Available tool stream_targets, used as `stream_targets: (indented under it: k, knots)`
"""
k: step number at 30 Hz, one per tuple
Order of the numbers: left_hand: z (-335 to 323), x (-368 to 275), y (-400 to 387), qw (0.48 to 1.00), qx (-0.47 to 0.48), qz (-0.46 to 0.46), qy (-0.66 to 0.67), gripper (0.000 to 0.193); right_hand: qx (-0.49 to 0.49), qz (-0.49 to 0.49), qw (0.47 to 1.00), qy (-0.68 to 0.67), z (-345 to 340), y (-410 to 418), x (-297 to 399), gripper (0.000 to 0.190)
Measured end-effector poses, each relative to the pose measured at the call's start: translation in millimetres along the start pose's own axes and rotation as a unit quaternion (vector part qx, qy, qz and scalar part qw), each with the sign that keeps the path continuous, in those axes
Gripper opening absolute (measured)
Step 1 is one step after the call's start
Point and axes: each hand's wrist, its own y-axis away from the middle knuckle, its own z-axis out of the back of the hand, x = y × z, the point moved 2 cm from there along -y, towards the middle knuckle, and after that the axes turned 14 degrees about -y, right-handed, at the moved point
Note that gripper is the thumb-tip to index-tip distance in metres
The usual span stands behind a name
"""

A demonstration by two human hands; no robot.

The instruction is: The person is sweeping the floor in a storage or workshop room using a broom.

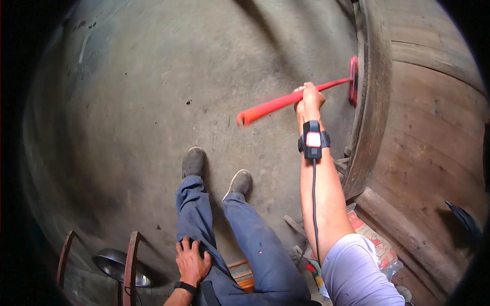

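Observation:
A long red handle (268, 107) lies in the grip of my right hand (309, 98), with its hollow near end pointing left over the floor. At its far end a red broom head (353, 81) with dark bristles is beside the base of the wooden wall. My left hand (192, 260), fingers spread, rests on my thigh near the knee and holds nothing. A black device is strapped to my right wrist, its cable running up the forearm.
Bits of debris dot the concrete floor (153, 126). A wooden beam (377, 95) edges the plank wall (432, 126) at right. A metal basin (115, 266) stands lower left between wooden posts (131, 264). A patterned cloth item (377, 241) and clutter lie by my right arm.

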Motion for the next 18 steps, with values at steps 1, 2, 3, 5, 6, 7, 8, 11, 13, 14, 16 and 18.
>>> stream_targets:
  k: [1, 2, 3, 5, 6, 7, 8, 11, 13, 14, 16, 18]
  knots:
    - [0.0, 0.0, -0.4, 1.0, -0.001, -0.001, 0.001, 0.042, 0.025, 0.006, 0.999, 0.035, 6.5, 1.8, -0.7, 0.012]
    - [0.8, -1.1, -2.4, 1.0, -0.003, -0.004, 0.003, 0.042, 0.048, 0.0, 0.997, 0.066, 17.7, 5.3, 0.3, 0.012]
    - [2.2, -3.9, -4.9, 1.0, -0.002, -0.008, 0.002, 0.042, 0.095, -0.024, 0.991, 0.091, 33.7, 4.7, 6.4, 0.01]
    - [4.4, -4.6, -4.9, 1.0, 0.005, -0.011, -0.004, 0.041, 0.124, -0.067, 0.986, 0.084, 64.8, 15.2, 22.5, 0.01]
    - [6.1, -1.0, -3.8, 1.0, 0.004, -0.007, -0.011, 0.041, 0.145, -0.078, 0.98, 0.114, 74.1, 26.9, 32.7, 0.011]
    - [6.6, 2.4, -2.9, 1.0, 0.004, -0.002, -0.016, 0.041, 0.168, -0.089, 0.971, 0.145, 81.3, 42.4, 42.8, 0.014]
    - [7.1, 1.3, -1.5, 1.0, 0.004, 0.0, -0.019, 0.041, 0.179, -0.09, 0.966, 0.163, 90.4, 60.9, 51.9, 0.01]
    - [11.4, -0.8, -2.7, 1.0, 0.012, -0.002, -0.027, 0.041, 0.179, -0.088, 0.962, 0.184, 121.2, 101.3, 75.6, 0.011]
    - [11.1, -3.9, -6.3, 0.999, 0.016, -0.012, -0.029, 0.042, 0.158, -0.078, 0.973, 0.151, 133.0, 112.1, 82.7, 0.013]
    - [9.9, -3.8, -6.6, 0.999, 0.025, -0.014, -0.029, 0.042, 0.14, -0.07, 0.981, 0.117, 139.1, 114.0, 77.5, 0.014]
    - [7.0, -5.5, -8.5, 0.999, 0.036, -0.018, -0.024, 0.043, 0.103, -0.075, 0.99, 0.059, 148.6, 104.6, 62.1, 0.017]
    - [5.3, -5.3, -9.5, 0.999, 0.044, -0.021, -0.017, 0.043, 0.104, -0.108, 0.989, 0.015, 157.0, 102.0, 46.3, 0.017]
